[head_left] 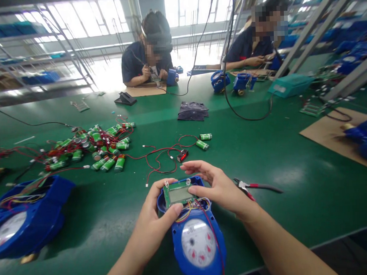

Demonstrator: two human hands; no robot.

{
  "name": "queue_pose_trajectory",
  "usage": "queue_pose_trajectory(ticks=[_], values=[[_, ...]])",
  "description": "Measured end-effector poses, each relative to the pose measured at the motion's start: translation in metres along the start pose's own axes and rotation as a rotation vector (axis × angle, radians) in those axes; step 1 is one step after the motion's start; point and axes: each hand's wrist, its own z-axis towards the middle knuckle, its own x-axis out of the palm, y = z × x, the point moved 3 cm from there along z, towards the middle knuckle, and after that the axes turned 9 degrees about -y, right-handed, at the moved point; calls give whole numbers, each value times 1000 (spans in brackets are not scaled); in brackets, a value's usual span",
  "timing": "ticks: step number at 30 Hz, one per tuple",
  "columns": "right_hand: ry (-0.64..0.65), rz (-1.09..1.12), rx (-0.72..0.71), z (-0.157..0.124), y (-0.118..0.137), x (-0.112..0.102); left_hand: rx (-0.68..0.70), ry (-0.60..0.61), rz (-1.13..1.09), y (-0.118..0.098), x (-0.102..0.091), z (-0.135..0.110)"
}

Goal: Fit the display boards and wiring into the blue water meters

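A blue meter [199, 242] is held at the near edge of the desk [280, 150].
It is clasped by the left hand [157, 215], probably for steadiness; its circuit board [178, 195] is touched with the thumb by the open right hand [220, 189]. Pliers [254, 185] are laid nearby, perhaps for easy reach.

**Blue meter [177, 238], green tabletop [262, 150]**

From here I see the meter's white dial [202, 243] dotted with red pointers. A green circuit board [177, 185] frames a grey screen [178, 195]. Most of the heaped batteries [119, 163] wear green with pale markings. Red digits glow on a black readout [183, 155]; the pliers [260, 185] have red-and-black handles, the cloth [193, 111] is dark grey, and the box [290, 85] is teal.
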Motion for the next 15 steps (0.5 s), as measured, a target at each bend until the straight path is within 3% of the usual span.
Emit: queue_pose_trajectory(ticks=[4,7,10,12,15], values=[[-114,-65,-91,-3,9,-14,-15,14,-28,-2,1,1],[-167,-165,-241,-28,32,-26,-31,11,-47,-1,1,2],[161,-228,-319,-66,61,-19,-39,24,-72,1,2,2],[354,-398,-317,-88,74,-10,-37,22,-83,1,2,2],[364,-669,-367,-104,82,1,-14,5,-84,0,2,2]])
